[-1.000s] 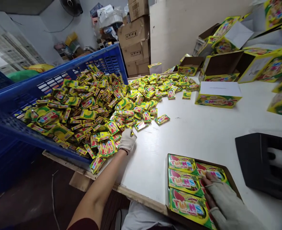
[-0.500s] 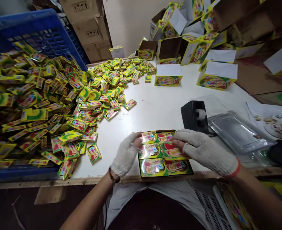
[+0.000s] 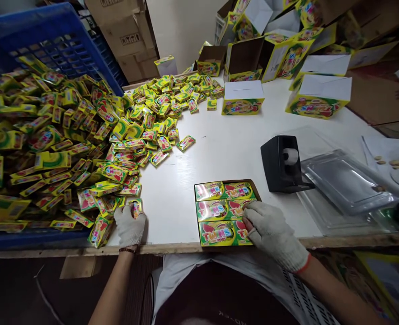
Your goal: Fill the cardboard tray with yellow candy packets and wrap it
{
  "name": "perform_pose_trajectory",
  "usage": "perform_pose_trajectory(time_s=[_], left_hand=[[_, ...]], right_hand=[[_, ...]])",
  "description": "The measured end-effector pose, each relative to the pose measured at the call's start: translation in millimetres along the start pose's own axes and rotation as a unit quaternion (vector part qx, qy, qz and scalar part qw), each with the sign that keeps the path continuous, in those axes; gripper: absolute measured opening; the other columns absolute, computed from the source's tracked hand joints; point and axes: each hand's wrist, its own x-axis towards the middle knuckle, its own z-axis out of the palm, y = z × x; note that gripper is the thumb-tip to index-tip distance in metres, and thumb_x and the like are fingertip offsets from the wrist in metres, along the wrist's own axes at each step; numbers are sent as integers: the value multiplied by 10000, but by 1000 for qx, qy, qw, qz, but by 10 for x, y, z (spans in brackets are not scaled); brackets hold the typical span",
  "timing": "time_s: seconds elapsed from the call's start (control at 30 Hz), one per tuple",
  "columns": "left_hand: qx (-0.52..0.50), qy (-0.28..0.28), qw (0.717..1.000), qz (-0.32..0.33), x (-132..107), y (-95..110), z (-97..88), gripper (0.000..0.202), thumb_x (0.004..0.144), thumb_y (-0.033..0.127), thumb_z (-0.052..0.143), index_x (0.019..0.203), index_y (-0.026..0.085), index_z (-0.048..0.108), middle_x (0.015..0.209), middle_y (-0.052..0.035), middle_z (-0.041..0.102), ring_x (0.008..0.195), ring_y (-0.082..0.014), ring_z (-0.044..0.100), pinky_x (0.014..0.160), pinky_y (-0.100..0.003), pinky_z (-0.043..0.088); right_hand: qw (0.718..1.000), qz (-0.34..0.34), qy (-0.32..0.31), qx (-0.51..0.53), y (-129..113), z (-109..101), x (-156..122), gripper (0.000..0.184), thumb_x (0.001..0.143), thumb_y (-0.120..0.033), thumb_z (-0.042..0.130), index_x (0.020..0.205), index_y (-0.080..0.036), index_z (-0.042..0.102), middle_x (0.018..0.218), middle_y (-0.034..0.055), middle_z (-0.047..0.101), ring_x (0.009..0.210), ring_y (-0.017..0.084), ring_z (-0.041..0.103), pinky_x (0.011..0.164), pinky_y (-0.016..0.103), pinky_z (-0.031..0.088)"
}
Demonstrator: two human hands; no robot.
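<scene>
Both my hands wear white knit gloves. My left hand point(image 3: 129, 224) reaches to the near edge of the heap of small yellow packets point(image 3: 84, 144), its fingers curled on one small packet point(image 3: 135, 207). My right hand point(image 3: 270, 228) lies on the right side of a flat brown tray point(image 3: 256, 192) filled with two columns of yellow TWINS packets point(image 3: 216, 210), fingers pressed down on them. The tray sits at the table's near edge in front of me.
A blue crate point(image 3: 50, 40) lies tipped at the left, spilling packets over the white table point(image 3: 226, 149). A black tape dispenser point(image 3: 280, 164) and clear plastic trays point(image 3: 345, 183) stand right of the tray. Yellow cartons point(image 3: 242, 99) and cardboard boxes point(image 3: 124, 36) fill the back.
My left hand left the tray and moved left to the heap's edge, closing on a packet. My right hand slid down along the tray's right side. The view shifted slightly.
</scene>
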Motion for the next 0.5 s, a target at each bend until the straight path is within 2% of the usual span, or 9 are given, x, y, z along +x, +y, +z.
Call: perform_pose_trajectory(time_s=[0.07,0.13,0.2,0.27,0.3,0.37,0.4,0.43,0.5], left_hand=[[-62,-17,998,-9,-36,115,71,447,694,337,662,1087,150,562,1232,-174,521,1250,-378,487,1083,-540,378],[-146,-52,988,-17,-111,267,137,513,683,375,657,1128,155,529,1123,-137,589,1106,-310,592,970,-470,489],[-224,-92,970,-17,-231,457,187,564,668,401,646,1161,161,510,1094,-119,632,974,-253,649,838,-397,547],[-307,-142,941,-19,-382,684,214,603,666,419,654,1198,172,513,1101,-108,658,895,-217,670,761,-351,556],[-365,-187,912,-29,-464,805,221,621,674,419,665,1227,178,514,1097,-98,668,863,-201,673,746,-338,553],[-489,-305,814,-71,-622,1038,230,647,684,387,713,1269,195,515,1106,-83,676,845,-184,676,766,-328,545],[-532,-351,766,-85,-694,1142,241,656,680,358,750,1275,206,517,1128,-78,674,877,-184,677,802,-329,541],[-556,-379,735,-84,-758,1233,259,673,664,328,793,1270,216,521,1164,-77,665,937,-192,676,854,-335,532],[-563,-401,722,-35,-867,1378,320,734,618,291,871,1261,232,523,1246,-87,636,1096,-221,644,973,-353,492]], right_hand=[[999,-8,-8,-31,10,29,11,211,878,-149,479,820,-143,682,897,133,690,814,252,640,701,362,457],[998,-8,-6,-68,17,73,0,214,795,-116,508,888,-130,700,943,153,703,861,294,659,706,389,474],[995,-14,15,-94,31,134,-43,281,732,-100,515,943,-121,700,991,172,712,900,325,671,716,418,497],[995,-23,51,-83,59,191,-99,255,747,-108,508,926,-139,687,996,168,718,900,323,682,719,429,520],[996,-26,67,-58,74,208,-122,210,785,-124,506,903,-156,676,994,158,721,905,313,687,730,428,534],[995,-14,99,23,90,197,-140,151,874,-184,503,898,-186,652,990,130,722,917,283,697,764,414,563],[991,10,110,74,85,164,-131,142,912,-227,508,938,-196,644,993,115,721,921,266,701,777,397,577],[984,46,116,129,70,113,-107,152,942,-270,509,1004,-206,633,1002,101,719,918,248,707,772,374,590],[956,124,121,239,16,-36,-17,229,986,-351,487,1154,-227,581,1043,84,715,905,219,720,735,325,607]])
